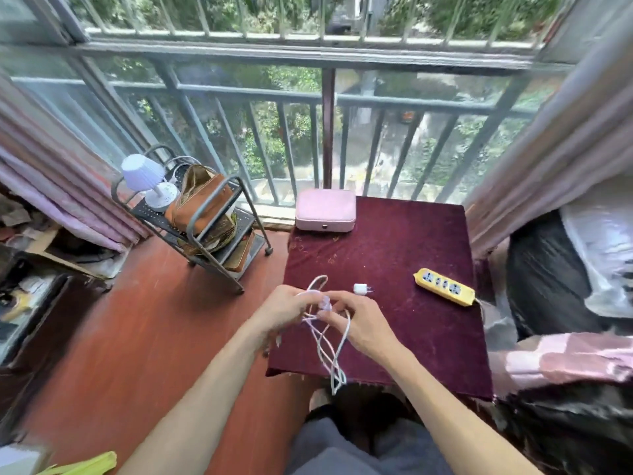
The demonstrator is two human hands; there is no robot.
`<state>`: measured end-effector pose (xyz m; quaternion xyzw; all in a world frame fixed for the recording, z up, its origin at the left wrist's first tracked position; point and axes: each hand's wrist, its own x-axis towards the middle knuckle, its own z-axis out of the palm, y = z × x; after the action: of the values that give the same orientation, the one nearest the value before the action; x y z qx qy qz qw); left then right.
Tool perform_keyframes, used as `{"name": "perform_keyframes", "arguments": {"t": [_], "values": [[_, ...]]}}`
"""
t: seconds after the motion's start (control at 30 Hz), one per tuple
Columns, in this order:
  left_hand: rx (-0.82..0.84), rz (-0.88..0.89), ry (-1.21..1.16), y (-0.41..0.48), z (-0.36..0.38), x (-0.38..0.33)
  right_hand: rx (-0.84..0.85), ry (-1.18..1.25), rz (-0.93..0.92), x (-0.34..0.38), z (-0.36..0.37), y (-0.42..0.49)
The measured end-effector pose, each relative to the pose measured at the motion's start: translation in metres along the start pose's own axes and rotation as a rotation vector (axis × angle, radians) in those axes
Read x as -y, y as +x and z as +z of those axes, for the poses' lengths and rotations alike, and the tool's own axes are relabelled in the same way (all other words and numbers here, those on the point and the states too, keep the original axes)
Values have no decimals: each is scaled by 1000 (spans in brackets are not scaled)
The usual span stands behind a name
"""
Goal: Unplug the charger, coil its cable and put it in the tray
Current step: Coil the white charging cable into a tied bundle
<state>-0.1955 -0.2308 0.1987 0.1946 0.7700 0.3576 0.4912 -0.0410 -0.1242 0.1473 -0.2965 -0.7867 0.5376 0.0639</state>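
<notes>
A white charger cable (pixel 329 351) hangs in loose loops over the near left edge of the table, held up between both hands. My left hand (pixel 284 308) grips the cable's upper loops, and my right hand (pixel 359 320) pinches the cable beside it. The small white charger plug (pixel 360 289) lies on the dark red tablecloth (pixel 411 255) just beyond my right hand, its prongs pointing right, out of the socket. A yellow power strip (pixel 444 286) rests to the right with nothing plugged in. A closed pink case (pixel 325 210) sits at the table's far left corner.
A grey metal cart (pixel 202 228) with a white lamp (pixel 145 180) and a brown bag (pixel 198 200) stands left of the table on the red floor. Railings and glass lie behind. Black and clear plastic bags (pixel 565 279) crowd the right side.
</notes>
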Motion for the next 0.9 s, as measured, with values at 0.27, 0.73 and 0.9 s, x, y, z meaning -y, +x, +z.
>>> {"name": "perform_keyframes", "arguments": {"t": [0.27,0.73,0.9], "values": [[64,111,-208,46,94,-99,-382,-39,110,-63,-157,-9],[271,-50,-620,27,180,-128,177,-565,135,-117,-247,-12],[415,93,-755,-2,200,-159,80,-72,-44,-60,-248,-29]]}}
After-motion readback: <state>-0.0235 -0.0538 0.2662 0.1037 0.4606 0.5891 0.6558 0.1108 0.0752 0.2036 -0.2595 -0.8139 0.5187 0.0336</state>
